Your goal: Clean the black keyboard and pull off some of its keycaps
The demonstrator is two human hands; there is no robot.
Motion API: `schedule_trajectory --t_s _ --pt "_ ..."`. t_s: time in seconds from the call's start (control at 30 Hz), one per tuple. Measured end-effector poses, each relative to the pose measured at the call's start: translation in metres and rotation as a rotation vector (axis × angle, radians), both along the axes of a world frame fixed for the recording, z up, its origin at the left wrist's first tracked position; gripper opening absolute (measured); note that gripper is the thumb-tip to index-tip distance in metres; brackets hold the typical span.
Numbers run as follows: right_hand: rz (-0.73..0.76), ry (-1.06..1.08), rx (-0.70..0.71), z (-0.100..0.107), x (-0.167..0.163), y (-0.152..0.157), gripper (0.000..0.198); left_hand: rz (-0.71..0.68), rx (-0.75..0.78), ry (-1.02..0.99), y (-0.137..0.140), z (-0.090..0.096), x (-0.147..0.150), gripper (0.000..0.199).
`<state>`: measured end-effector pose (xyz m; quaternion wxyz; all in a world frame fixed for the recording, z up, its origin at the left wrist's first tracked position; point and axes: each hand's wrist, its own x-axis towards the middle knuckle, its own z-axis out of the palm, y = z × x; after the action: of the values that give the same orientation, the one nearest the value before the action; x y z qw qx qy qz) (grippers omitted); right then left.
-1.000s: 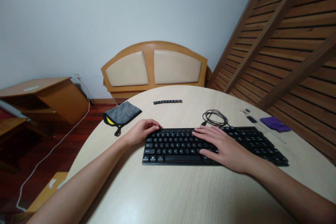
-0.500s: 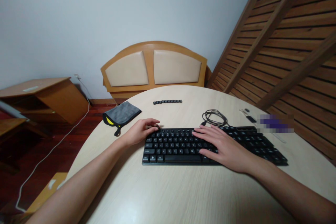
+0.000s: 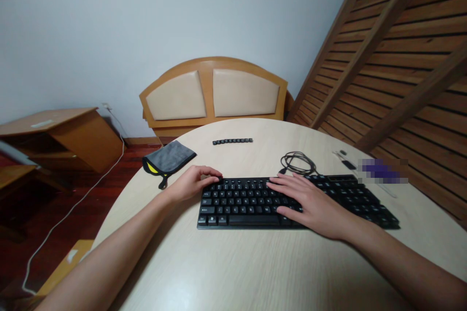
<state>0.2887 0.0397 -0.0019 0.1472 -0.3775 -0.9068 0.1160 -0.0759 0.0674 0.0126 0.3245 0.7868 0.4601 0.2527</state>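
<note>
A black keyboard (image 3: 251, 206) lies in front of me on the pale round table (image 3: 219, 267). At its back left corner is my left hand (image 3: 195, 181), its thumb and forefinger drawn together over the end of the top key row. Whatever small thing may be between those fingertips is hidden. My right hand (image 3: 310, 199) rests flat across the keyboard's middle right, fingers stretched out, covering several keys. Behind the keyboard, several loose black keycaps (image 3: 232, 141) stand in a neat row. A coiled black cable (image 3: 314, 167) lies just beyond my right hand.
A grey pouch with yellow lining (image 3: 171, 156) sits at the table's left. Small dark pieces (image 3: 349, 164) and a blurred purple thing (image 3: 381, 171) are at the right. A padded headboard (image 3: 244, 93) stands behind; slatted wood (image 3: 397, 68) rises at right.
My left thumb and forefinger have come closer together at the keyboard's corner; a dark bit seen between them earlier is now hidden. My right hand has stayed in place.
</note>
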Motion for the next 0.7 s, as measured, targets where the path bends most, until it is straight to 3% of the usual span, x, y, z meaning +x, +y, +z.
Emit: schedule_trajectory --t_s 0.37,0.7 --pt "0.005 -0.01 0.008 -0.002 0.001 0.001 0.056 -0.136 0.338 0.261 -0.001 0.0 -0.001 0.025" --pt "-0.004 -0.014 0.001 -0.001 0.0 0.0 0.057 -0.174 0.441 0.411 -0.01 0.008 0.009 0.033"
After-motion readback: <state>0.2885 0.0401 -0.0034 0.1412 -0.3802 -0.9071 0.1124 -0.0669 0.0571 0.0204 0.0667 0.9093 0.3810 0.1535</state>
